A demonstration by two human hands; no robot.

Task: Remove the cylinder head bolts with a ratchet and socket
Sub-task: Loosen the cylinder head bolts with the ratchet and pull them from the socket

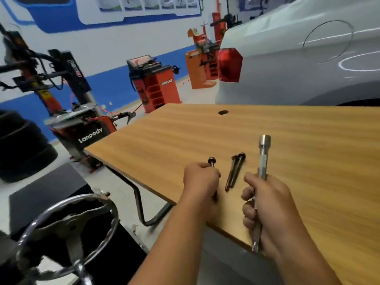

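Observation:
Two dark cylinder head bolts lie side by side on the wooden table, heads pointing away from me. My left hand grips a third long bolt just left of them; its washered head sticks out above my fingers and its tip shows below my palm. My right hand holds a silver ratchet with extension and socket upright to the right of the bolts, its handle end poking out below my fist.
The table's near edge runs diagonally under my forearms, with a cable hole near its far edge. A metal ring stand sits lower left. Red tyre machines stand behind, and a white car borders the table's far right.

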